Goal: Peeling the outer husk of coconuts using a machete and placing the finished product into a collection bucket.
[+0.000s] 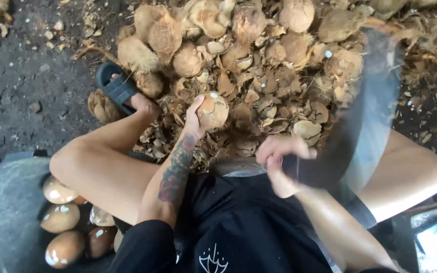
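My left hand [194, 117] grips a partly peeled brown coconut [212, 110] and holds it out over a heap of husk chips. My right hand [279, 164] is closed on the dark handle of a long machete [365, 121]. The blade is blurred and points up and to the right, away from the coconut. I am seated, with both bare knees spread on either side of the hands.
A pile of unpeeled coconuts [238, 30] and loose shell pieces [279, 111] lies ahead. My foot in a dark sandal [117, 88] rests at the pile's left edge. A grey tub [6, 212] at lower left holds several peeled coconuts [60, 217]. Dark ground [21, 76] lies on the left.
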